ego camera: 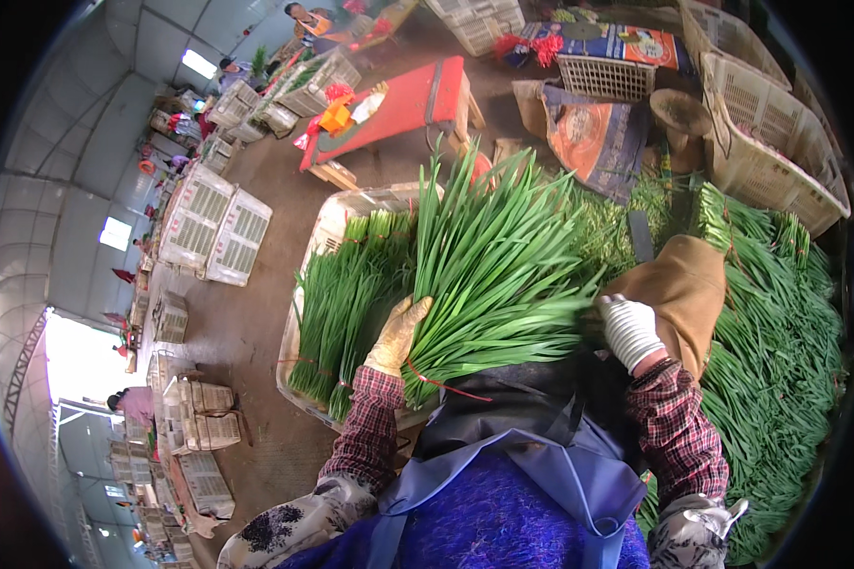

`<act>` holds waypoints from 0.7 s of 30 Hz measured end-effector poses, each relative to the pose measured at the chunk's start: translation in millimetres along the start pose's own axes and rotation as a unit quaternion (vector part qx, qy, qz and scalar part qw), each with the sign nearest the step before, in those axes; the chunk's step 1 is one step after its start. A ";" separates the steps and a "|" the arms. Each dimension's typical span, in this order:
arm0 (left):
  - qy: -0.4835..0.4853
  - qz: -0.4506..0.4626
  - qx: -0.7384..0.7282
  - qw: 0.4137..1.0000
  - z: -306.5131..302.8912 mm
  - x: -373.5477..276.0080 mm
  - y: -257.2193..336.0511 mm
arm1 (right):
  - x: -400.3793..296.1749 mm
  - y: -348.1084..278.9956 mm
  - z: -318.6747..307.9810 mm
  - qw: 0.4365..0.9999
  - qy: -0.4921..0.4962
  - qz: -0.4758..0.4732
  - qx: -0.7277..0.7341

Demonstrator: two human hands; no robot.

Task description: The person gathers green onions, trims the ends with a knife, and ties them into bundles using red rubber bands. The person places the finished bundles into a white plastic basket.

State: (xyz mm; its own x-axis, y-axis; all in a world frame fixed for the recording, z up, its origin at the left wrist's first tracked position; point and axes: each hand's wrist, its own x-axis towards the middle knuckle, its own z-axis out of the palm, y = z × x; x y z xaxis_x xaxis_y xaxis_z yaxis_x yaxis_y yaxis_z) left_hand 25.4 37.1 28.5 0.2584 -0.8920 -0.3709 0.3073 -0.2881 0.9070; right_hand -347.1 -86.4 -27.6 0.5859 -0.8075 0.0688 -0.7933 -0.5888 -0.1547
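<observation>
My left hand, in a stained pale glove, grips the edge of a large loose bunch of green chives. The long leaves fan out over my lap and dark apron. A thin red tie trails from the bunch's lower end. On the right, my right hand, in a white ribbed glove, is curled beside the leaves, near a brown cloth. Blur hides whether its fingers hold anything. Left of the bunch, tied chive bundles stand in a white plastic crate.
A big heap of chives lies to my right, and trimmings cover the area ahead. A red-topped bench stands beyond the crate. Plastic crates rise at the upper right. Other people are farther off to the left.
</observation>
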 end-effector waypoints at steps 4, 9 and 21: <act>-0.015 0.072 0.092 0.993 13.4 -17.5 24.1 | 19.3 -10.7 -70.6 0.984 0.160 0.022 0.080; -0.024 0.157 0.185 0.970 49.1 -34.2 35.3 | 47.4 -101.1 -98.1 0.930 0.246 -0.202 0.182; 0.028 0.096 0.207 0.973 36.5 -10.1 15.0 | 3.6 -82.0 22.5 0.975 -0.015 -0.096 0.201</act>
State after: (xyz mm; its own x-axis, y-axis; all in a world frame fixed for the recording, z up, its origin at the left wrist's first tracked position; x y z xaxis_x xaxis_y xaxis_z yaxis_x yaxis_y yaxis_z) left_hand -6.1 29.1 53.1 0.3273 -0.9263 -0.1866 -0.1436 -0.2439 0.9591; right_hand -276.2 -40.1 -36.8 0.7273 -0.6781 0.1062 -0.5425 -0.6627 -0.5162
